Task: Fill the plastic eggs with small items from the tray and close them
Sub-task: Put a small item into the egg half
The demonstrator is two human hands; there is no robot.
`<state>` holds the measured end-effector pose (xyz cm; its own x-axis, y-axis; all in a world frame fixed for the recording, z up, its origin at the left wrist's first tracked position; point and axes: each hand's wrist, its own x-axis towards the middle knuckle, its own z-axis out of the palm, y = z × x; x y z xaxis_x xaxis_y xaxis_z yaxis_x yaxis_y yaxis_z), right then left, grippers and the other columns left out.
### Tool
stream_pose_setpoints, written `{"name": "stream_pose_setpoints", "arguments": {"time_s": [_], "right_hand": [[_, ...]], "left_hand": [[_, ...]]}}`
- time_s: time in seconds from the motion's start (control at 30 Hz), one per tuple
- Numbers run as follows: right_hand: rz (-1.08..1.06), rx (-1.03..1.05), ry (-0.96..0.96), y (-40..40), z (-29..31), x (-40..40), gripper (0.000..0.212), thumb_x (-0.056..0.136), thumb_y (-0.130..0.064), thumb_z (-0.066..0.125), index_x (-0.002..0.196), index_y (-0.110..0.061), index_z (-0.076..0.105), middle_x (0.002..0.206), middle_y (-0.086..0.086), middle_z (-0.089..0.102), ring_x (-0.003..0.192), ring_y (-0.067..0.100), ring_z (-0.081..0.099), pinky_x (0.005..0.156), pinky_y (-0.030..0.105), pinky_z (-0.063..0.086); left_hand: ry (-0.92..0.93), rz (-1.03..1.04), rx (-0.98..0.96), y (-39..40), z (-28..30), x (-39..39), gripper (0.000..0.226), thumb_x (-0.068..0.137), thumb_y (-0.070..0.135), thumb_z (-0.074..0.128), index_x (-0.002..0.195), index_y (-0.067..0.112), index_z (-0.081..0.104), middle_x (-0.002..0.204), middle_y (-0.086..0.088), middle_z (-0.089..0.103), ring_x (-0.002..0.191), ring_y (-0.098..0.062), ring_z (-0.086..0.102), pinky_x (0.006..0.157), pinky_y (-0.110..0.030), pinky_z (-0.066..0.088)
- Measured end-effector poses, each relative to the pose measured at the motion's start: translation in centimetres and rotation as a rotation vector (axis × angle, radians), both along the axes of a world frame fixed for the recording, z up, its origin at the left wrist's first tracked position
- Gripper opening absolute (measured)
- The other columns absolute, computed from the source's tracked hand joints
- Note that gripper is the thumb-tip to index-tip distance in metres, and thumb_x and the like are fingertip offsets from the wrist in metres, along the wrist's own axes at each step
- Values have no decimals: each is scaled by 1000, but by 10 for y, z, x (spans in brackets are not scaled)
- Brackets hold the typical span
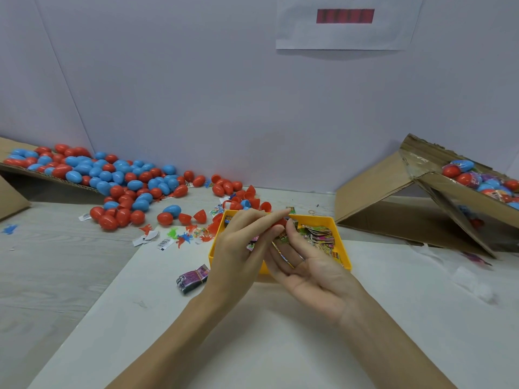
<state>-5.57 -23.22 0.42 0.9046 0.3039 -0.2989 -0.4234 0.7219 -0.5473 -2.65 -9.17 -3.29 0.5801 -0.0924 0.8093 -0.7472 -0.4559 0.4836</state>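
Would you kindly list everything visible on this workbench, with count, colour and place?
plastic eggs: many, red and blue, piled far left
loose egg halves: several, red, behind the tray
yellow tray: one, centre, holding colourful packets
banded packet bundle: one, purple, left of the tray
small toy figures: several, red, blue, green, left of the tray
cardboard box: one, brown, tipped, right, holding filled eggs
paper sheet: one, white, on the wall
left hand: grip on a red egg piece
right hand: palm up, fingers relaxed
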Motion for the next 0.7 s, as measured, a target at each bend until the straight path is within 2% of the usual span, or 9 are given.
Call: {"name": "stream_pose_setpoints", "arguments": {"time_s": [0.07,0.13,0.27,0.43,0.57,0.7], "right_hand": [[2,-1,1,0,0,1,20,80,-14,81,99,-6,80,115,20,75,102,30,76,83,43,63],[27,-9,-21,-2,2,2,17,80,-15,81,95,-7,83,114,19,75,102,28,76,84,41,63],[54,-26,-65,-4,4,2,16,80,-17,80,92,-8,84,111,19,76,100,25,77,81,37,64],[29,-6,-42,-5,2,4,35,76,-14,82,109,-3,78,114,22,75,101,28,76,79,39,64],[43,-9,-44,-6,1,4,25,75,-14,83,99,-4,82,115,21,74,103,29,75,83,40,63],[37,-43,-97,-7,0,4,20,80,-16,79,99,-9,83,114,18,75,105,26,75,89,37,62]], "left_hand": [[5,0,-10,1,0,0,32,98,14,65,130,12,69,109,-1,69,102,-20,63,84,-36,54],[19,21,-34,-1,0,-1,37,96,14,67,133,12,67,113,0,71,105,-17,65,89,-31,55],[120,-49,-194,-6,0,-4,31,97,16,68,127,16,71,120,8,72,117,-16,65,97,-27,53],[151,-117,-256,-11,0,-7,25,99,13,63,121,17,74,117,14,72,117,-13,65,96,-19,50],[180,-134,-268,-10,-1,-6,25,99,12,63,120,17,75,117,12,73,118,-15,66,96,-20,50],[191,-129,-259,-11,0,-6,24,99,9,64,119,16,76,116,10,73,117,-15,66,95,-20,50]]}}
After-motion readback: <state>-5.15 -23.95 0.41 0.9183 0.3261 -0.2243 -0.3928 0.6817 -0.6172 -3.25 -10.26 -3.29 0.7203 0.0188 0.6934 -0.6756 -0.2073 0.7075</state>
